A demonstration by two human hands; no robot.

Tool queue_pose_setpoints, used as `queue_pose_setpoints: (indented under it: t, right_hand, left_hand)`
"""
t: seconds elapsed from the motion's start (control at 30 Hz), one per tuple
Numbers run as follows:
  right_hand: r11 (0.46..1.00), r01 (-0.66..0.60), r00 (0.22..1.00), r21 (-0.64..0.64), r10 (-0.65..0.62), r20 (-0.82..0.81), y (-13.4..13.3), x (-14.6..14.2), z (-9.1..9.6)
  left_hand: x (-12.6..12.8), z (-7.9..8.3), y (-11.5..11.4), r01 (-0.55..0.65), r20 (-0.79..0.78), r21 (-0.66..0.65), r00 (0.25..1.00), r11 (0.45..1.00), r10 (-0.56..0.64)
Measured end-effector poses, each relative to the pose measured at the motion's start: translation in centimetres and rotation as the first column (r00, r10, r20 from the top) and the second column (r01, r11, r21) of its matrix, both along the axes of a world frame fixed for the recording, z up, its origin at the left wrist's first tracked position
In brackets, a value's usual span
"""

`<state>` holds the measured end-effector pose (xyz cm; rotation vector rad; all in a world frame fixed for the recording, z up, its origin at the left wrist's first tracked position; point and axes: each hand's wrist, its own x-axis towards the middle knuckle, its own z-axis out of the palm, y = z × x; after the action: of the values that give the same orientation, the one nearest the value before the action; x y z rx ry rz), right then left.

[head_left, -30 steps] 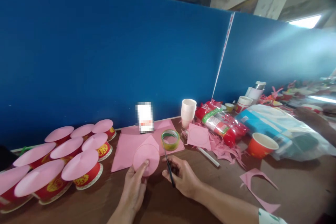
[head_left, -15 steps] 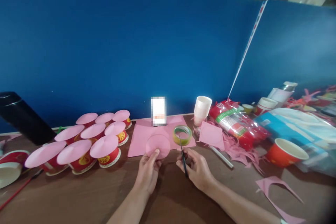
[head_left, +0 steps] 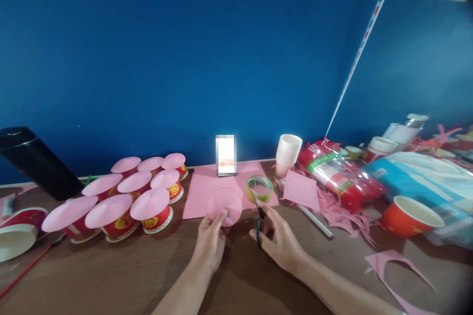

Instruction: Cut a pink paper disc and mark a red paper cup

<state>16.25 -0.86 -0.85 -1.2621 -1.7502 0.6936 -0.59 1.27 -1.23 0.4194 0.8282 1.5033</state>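
My left hand [head_left: 210, 242] pinches a pink paper disc [head_left: 224, 205] by its lower edge, just above the brown table. My right hand [head_left: 278, 239] grips small black scissors [head_left: 257, 211], blades pointing up and away, a little to the right of the disc. Behind both lies a flat pink paper sheet [head_left: 201, 191] with a green-yellow tape roll [head_left: 260, 188] on it.
Several upturned red cups topped with pink discs [head_left: 150, 209] stand at the left, beside a black flask [head_left: 31, 162]. To the right are a white cup stack [head_left: 287, 154], a red plastic packet [head_left: 338, 173], pink scraps [head_left: 395, 268], an orange cup [head_left: 410, 215]. A blue partition backs the table.
The view has swung left and down, bringing the black flask and more cups into sight. Both hands stay together; the scissors have tilted more upright beside the disc.
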Motion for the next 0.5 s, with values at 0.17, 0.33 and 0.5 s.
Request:
queue_pose_setpoints:
  t: [0.17, 0.33, 0.5]
  right_hand:
    - [1.0, -0.031, 0.999, -0.006, 0.031, -0.042, 0.0, -0.05, -0.19]
    - [0.992, -0.083, 0.987, -0.091, 0.069, -0.148, 0.18, -0.43, 0.15]
    - [0.976, -0.154, 0.958, -0.152, 0.111, -0.263, 0.55, -0.53, -0.13]
  left_hand:
    - [0.0, 0.16, -0.07, 0.002, 0.022, -0.003, 1.0, 1.0, -0.002]
    - [0.04, 0.22, -0.14, -0.017, 0.018, -0.026, 1.0, 1.0, 0.018]
    - [0.14, 0.24, -0.01, -0.026, 0.003, -0.027, 1.0, 0.999, 0.026]
